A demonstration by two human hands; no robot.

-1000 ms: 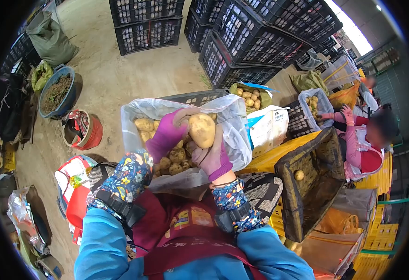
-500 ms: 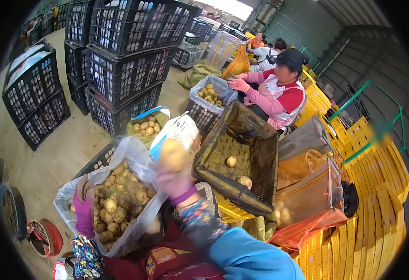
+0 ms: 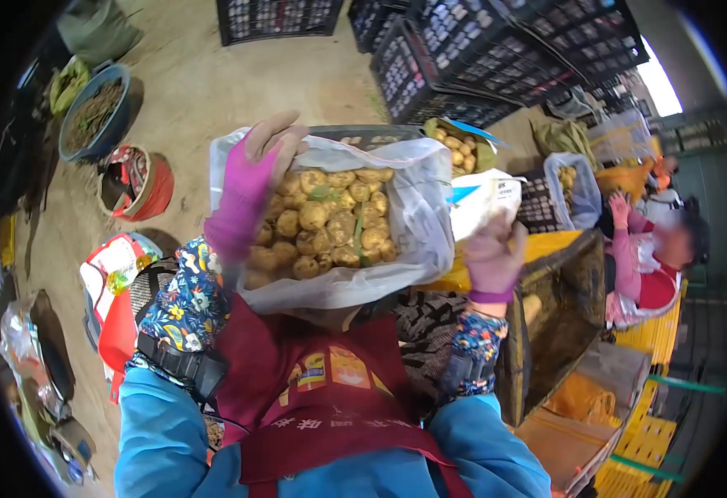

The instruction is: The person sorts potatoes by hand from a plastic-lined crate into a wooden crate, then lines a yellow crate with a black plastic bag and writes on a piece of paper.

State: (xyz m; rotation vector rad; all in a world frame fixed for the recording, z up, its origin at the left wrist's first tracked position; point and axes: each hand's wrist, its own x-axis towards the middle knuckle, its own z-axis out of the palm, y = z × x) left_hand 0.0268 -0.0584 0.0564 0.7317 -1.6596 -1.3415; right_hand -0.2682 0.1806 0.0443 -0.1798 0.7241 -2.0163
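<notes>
Potatoes (image 3: 330,217) fill a crate lined with a translucent plastic bag (image 3: 420,241) in front of me; a few green leaf scraps lie among them. My left hand (image 3: 265,153), in a purple and grey glove, is at the bag's upper left edge, fingers stretched out and nothing visible in them. My right hand (image 3: 496,253), gloved alike and slightly blurred, hangs between the lined crate and a dirty dark crate (image 3: 558,332). Its fingers are apart, with no potato seen in them. One potato (image 3: 532,309) shows at the dark crate's near side.
Stacked black crates (image 3: 471,58) stand beyond. A white printed bag (image 3: 484,203) and a small sack of potatoes (image 3: 456,149) are behind my right hand. On the left are a blue tub (image 3: 96,112) and red bucket (image 3: 143,187). A co-worker (image 3: 641,257) sits at right.
The view has swung down and to the right-hand side tilts. The potato that was in my right hand is gone from it. My left hand stays at the bag's edge.
</notes>
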